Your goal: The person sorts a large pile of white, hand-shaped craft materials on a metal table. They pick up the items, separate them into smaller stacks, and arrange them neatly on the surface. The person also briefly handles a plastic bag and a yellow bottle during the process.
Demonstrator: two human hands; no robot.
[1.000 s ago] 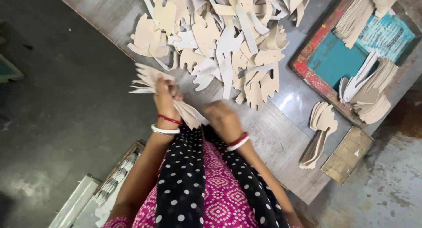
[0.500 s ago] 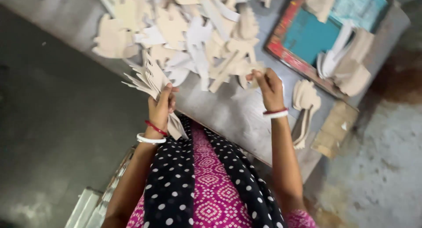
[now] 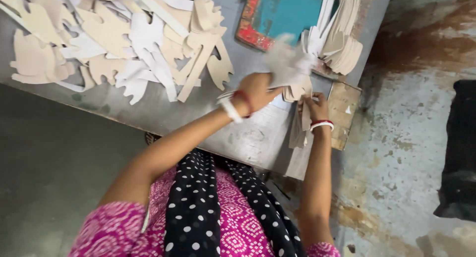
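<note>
Between two hands (image 3: 285, 96), one cutout bundle (image 3: 290, 71)

Grey desk (image 3: 258, 138) carries a loose heap of pale cut-out pieces (image 3: 124, 44) at far left, a red-rimmed teal tray (image 3: 277, 14) with a stack of cut-outs (image 3: 342, 44), and probably a small wooden block (image 3: 345, 113) at its right edge.

- A pink top with a white bandhani-style print is worn, its short sleeves ending above the elbows.
- A black scarf with white polka dots is draped down the chest.
- A red and a white bangle are worn on each wrist.
</note>
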